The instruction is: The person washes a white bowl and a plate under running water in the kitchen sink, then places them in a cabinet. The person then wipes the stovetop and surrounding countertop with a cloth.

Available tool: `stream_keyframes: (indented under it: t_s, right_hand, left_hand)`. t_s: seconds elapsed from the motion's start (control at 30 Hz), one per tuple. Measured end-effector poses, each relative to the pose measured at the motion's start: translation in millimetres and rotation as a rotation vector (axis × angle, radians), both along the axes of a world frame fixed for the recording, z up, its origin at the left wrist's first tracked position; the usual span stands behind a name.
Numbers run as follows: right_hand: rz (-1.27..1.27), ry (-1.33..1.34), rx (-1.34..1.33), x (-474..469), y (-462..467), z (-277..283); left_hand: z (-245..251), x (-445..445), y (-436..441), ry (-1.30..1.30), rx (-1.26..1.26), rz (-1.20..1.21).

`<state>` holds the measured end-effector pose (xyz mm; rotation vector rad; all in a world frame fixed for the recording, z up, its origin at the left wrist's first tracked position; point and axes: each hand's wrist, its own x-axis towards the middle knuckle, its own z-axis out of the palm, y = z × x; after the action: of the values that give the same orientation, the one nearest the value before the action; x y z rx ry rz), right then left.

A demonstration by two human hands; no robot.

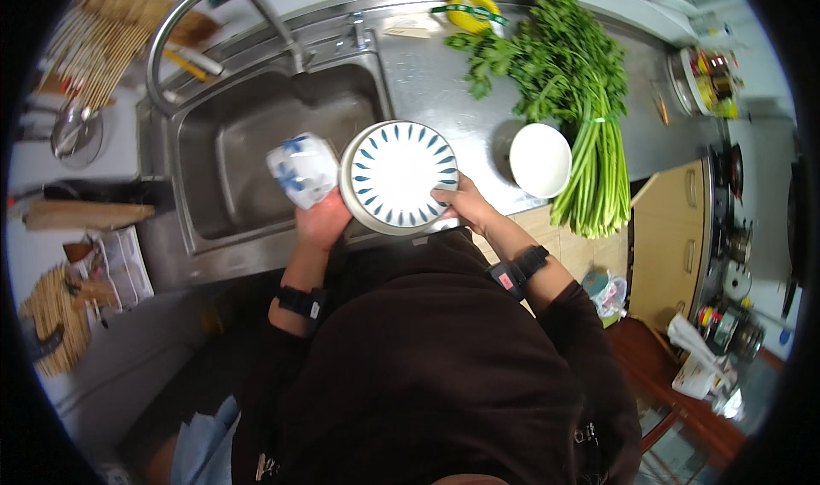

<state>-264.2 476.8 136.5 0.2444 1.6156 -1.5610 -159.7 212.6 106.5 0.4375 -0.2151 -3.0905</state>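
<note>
My right hand (469,203) grips the right rim of a white plate (405,174) with teal petal marks around it, thumb on top. A second pale rim (349,197) shows under the plate's left side, so it looks like a stack. In my left hand (325,219) is a crumpled white cloth (304,168) with blue patches, held over the sink's front right part. The left hand's fingers are mostly hidden behind the cloth and the plate rim. Right of the plate, a white bowl (541,160) stands on the steel counter near its front edge.
The steel sink (237,145) with its curved faucet (192,8) lies to the left. A bunch of celery (586,120) reaches past the counter's front edge behind the bowl. A yellow roll of green tape (473,12) sits farther back. Chopsticks (102,56) lie at far left.
</note>
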Motion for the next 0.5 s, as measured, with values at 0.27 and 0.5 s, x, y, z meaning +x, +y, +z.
stream_keyframes:
  t_s: [0.27,0.5]
  right_hand:
    - [-0.019,0.166,-0.217,-13.4,49.3,54.5]
    - [-0.22,0.22,-0.361,-7.5,205.4,98.2]
  left_hand:
    - [45.1,-0.9,27.8,0.206,0.091,0.083]
    - [46.0,46.1,81.1,0.084,-0.093,0.127]
